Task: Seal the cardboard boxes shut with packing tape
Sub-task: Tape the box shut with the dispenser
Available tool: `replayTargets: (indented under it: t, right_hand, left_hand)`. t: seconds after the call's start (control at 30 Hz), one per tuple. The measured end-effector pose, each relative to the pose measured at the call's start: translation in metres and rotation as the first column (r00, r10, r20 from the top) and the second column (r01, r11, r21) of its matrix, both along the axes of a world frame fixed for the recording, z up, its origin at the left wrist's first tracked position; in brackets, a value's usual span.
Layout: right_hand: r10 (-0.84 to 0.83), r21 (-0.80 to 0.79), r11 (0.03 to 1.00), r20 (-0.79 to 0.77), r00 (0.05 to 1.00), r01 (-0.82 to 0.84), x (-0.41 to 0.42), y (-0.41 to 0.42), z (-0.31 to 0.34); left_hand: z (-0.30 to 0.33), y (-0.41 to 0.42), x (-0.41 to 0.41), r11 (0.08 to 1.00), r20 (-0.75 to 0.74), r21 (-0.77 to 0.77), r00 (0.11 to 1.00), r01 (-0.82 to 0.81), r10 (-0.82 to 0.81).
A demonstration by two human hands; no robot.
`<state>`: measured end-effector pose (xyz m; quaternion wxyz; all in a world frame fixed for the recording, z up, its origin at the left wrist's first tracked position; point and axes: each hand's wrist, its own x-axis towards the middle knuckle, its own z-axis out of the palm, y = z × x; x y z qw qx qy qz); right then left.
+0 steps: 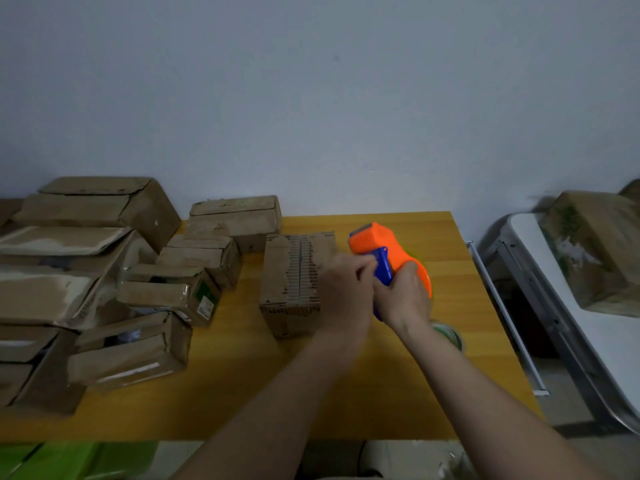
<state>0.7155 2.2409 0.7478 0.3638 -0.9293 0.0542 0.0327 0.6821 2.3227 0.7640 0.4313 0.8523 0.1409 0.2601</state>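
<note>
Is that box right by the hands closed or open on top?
Closed. The box has its top flaps folded flat, meeting at a middle seam; whether tape covers it, I cannot tell.

One tape dispenser [388, 261], two hands, one table [242, 393] — roughly ten cardboard boxes [298, 282].

tape dispenser [388, 261]: glossy orange and blue plastic
box [294, 282] left of hands: torn, rough cardboard
desk [242, 393]: smooth yellow wood

No legible text. Cardboard box [239, 216] at the table's [450, 306] far edge: handwritten pen mark, maybe a "4", uncertain. Small box [180, 289] near left edge: green-and-white label [206, 303], print too small to read.
</note>
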Motion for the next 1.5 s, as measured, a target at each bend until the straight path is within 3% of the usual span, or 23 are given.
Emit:
replayTargets:
  t: [0.07,0.2,0.37,0.5,0.77,0.9,1.07,1.13,1.17,1.23,1.3,1.37,1.5]
  right_hand:
    - [-0.038,0.056,0.998,0.003,0.999,0.038,0.009,-0.003,0.002]
    - [0.003,0.06,0.998,0.015,1.0,-0.004,0.012,-0.02,-0.003]
    - [0.005,0.101,0.995,-0.147,0.989,0.01,0.002,-0.033,-0.036]
    - [0.098,0.114,0.991,-0.261,0.96,-0.07,-0.013,-0.032,-0.065]
    - [0.211,0.141,0.975,-0.357,0.91,-0.171,-0.022,-0.034,-0.103]
    - [0.251,0.162,0.966,-0.371,0.894,-0.203,-0.023,-0.038,-0.103]
    - [0.3,0.216,0.948,-0.361,0.883,-0.234,-0.021,-0.044,-0.095]
    - [0.322,0.245,0.938,-0.357,0.877,-0.244,-0.021,-0.044,-0.091]
    - [0.338,0.267,0.93,-0.358,0.87,-0.251,-0.022,-0.044,-0.088]
    - [0.376,0.332,0.906,-0.357,0.855,-0.26,-0.024,-0.045,-0.084]
    - [0.414,0.387,0.881,-0.354,0.839,-0.272,-0.025,-0.045,-0.079]
    - [0.442,0.409,0.865,-0.346,0.828,-0.291,-0.027,-0.046,-0.073]
    - [0.497,0.459,0.829,-0.342,0.797,-0.32,-0.028,-0.05,-0.061]
  left_hand:
    - [-0.005,-0.008,-0.013,0.995,-0.073,-0.079,0.995,0.063,-0.069]
    - [-0.032,0.024,-0.033,0.915,-0.274,-0.401,0.959,-0.042,-0.076]
    - [-0.107,0.058,-0.07,0.813,-0.588,-0.552,0.778,-0.187,-0.221]
    - [-0.167,0.067,-0.068,0.813,-0.725,-0.505,0.654,-0.291,-0.217]
    - [-0.231,0.086,-0.026,0.951,-0.864,-0.221,0.496,-0.217,-0.088]
    - [-0.231,0.088,-0.015,0.995,-0.917,-0.054,0.399,-0.085,-0.016]
    - [-0.215,0.092,-0.014,0.981,-0.911,0.175,0.392,0.084,0.129]
    - [-0.217,0.099,-0.02,0.982,-0.934,0.171,0.332,0.079,0.136]
    - [-0.221,0.1,-0.023,0.997,-0.94,0.074,0.334,0.003,0.069]
    - [-0.225,0.095,-0.03,0.972,-0.89,-0.154,0.453,-0.18,-0.057]
    - [-0.219,0.092,-0.038,0.923,-0.851,-0.278,0.514,-0.265,-0.108]
    - [-0.208,0.096,-0.048,0.931,-0.839,-0.246,0.54,-0.268,-0.066]
    - [-0.169,0.096,-0.063,0.991,-0.749,-0.072,0.662,-0.11,0.019]
